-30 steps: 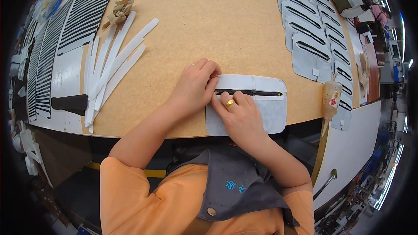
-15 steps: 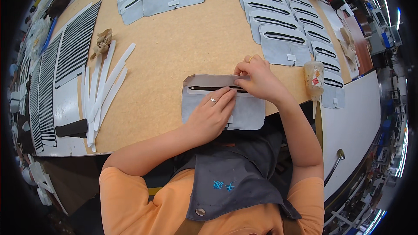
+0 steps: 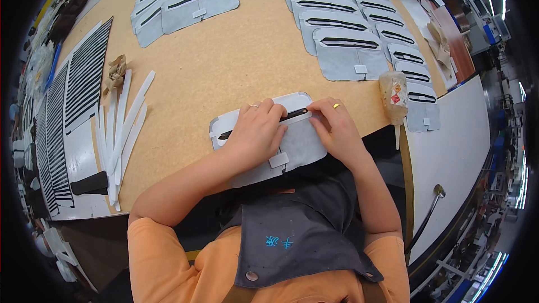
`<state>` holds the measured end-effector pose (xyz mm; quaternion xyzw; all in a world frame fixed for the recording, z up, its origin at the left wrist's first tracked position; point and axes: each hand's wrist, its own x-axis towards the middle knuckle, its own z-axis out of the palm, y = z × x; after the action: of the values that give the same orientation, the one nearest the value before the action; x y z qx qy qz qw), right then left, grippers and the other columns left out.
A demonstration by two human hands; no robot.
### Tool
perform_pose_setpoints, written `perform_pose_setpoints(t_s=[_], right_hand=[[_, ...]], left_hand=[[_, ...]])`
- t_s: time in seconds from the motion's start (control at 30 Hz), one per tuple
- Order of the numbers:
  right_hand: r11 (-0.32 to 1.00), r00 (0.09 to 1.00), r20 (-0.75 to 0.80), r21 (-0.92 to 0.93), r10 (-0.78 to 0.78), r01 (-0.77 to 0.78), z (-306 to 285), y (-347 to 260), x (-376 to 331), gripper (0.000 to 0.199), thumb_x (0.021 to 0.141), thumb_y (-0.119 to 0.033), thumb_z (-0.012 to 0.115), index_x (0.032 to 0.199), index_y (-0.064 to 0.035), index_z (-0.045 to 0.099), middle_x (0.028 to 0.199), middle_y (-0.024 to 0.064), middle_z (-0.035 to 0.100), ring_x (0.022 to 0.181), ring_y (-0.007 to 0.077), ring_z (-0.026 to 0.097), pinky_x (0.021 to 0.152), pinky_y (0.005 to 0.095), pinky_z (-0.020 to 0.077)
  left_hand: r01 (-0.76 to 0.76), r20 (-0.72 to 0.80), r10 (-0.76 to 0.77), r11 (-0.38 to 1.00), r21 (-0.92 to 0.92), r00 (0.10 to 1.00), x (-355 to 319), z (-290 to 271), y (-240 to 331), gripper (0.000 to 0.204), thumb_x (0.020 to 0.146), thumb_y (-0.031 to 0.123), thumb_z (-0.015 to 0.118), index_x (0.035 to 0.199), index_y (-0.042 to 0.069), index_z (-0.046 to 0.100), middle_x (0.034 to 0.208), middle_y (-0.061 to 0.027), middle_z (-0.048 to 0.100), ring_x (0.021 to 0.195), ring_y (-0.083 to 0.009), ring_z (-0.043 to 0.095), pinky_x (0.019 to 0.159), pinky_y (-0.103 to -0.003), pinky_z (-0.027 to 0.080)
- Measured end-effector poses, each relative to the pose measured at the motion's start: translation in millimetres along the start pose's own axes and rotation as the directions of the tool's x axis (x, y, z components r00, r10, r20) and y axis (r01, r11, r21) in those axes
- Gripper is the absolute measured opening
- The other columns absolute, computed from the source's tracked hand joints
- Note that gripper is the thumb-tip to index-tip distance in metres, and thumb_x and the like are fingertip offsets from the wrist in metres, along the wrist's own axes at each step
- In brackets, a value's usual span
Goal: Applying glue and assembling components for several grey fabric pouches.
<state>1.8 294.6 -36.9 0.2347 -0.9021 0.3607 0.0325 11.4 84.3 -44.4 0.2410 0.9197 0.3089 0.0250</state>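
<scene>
In front of me, at the table's near edge, lies a light grey pouch-like panel, tilted up toward the right. A long black slot strip runs across it, and a small white tab sits below. My left hand covers the middle of the strip, fingers bent and closed on the panel. At the strip's right end, my right hand pinches the panel between thumb and fingers. The fingers hide much of the strip.
Overlapping rows of similar panels lie at far right, others at far left. A glue bottle stands right of my right hand. White strips, crumpled brown paper and black-striped sheets lie left.
The panel's far edge, lifted before, now lies flatter, and the panel has turned at a slant. My left hand has shifted up over the strip; my right hand has moved to its right end.
</scene>
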Motion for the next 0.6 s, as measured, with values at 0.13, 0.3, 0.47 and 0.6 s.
perform_pose_setpoints(t_s=[0.13, 0.3, 0.47, 0.6], right_hand=[[0.998, 0.999, -0.044, 0.069, -0.011, 0.014, 4.8, 3.4, 0.7, 0.018, 0.083, 0.0, 0.059, 0.101, -0.0013, 0.059, 0.095, 0.0131, 0.058, 0.094, 0.0301, 0.056, 0.082, 0.0376, 0.0465], [0.997, 0.998, -0.025, 0.043, -0.058, 0.059, 4.8, 5.4, -0.5, 0.018, 0.083, 0.001, 0.059, 0.1, -0.0021, 0.061, 0.097, 0.0118, 0.059, 0.094, 0.03, 0.056, 0.082, 0.0369, 0.047], [0.966, 0.984, -0.007, -0.189, -0.18, 0.176, 4.0, 9.3, -7.9, 0.015, 0.083, 0.0, 0.059, 0.098, -0.0023, 0.06, 0.1, 0.0117, 0.059, 0.096, 0.0304, 0.056, 0.084, 0.0375, 0.0479], [0.992, 0.984, -0.126, -0.033, -0.122, 0.119, 9.8, -4.9, -4.9, 0.021, 0.082, 0.0, 0.061, 0.103, -0.0024, 0.058, 0.103, 0.0125, 0.059, 0.099, 0.0314, 0.057, 0.086, 0.0385, 0.0478]], left_hand=[[-0.099, -0.066, 0.089, 0.982, -0.159, 0.994, 10.1, 6.8, -6.4, 0.024, 0.084, 0.003, 0.058, 0.107, 0.006, 0.061, 0.1, -0.0094, 0.056, 0.092, -0.0271, 0.054, 0.081, -0.037, 0.038], [-0.218, -0.065, 0.219, 0.976, 0.018, 0.974, 4.5, 12.3, -9.2, 0.037, 0.078, -0.001, 0.059, 0.114, 0.009, 0.062, 0.1, -0.0048, 0.056, 0.089, -0.0237, 0.053, 0.077, -0.036, 0.038], [-0.266, -0.046, 0.282, 0.938, 0.224, 0.958, 1.0, 12.1, -3.5, 0.044, 0.072, 0.0, 0.062, 0.115, 0.011, 0.062, 0.098, -0.0014, 0.055, 0.088, -0.0219, 0.052, 0.075, -0.036, 0.037], [-0.252, -0.041, 0.267, 0.944, 0.214, 0.963, 0.6, 10.5, -4.6, 0.04, 0.075, 0.002, 0.062, 0.115, 0.01, 0.062, 0.099, -0.0018, 0.055, 0.087, -0.0223, 0.052, 0.075, -0.035, 0.038]])
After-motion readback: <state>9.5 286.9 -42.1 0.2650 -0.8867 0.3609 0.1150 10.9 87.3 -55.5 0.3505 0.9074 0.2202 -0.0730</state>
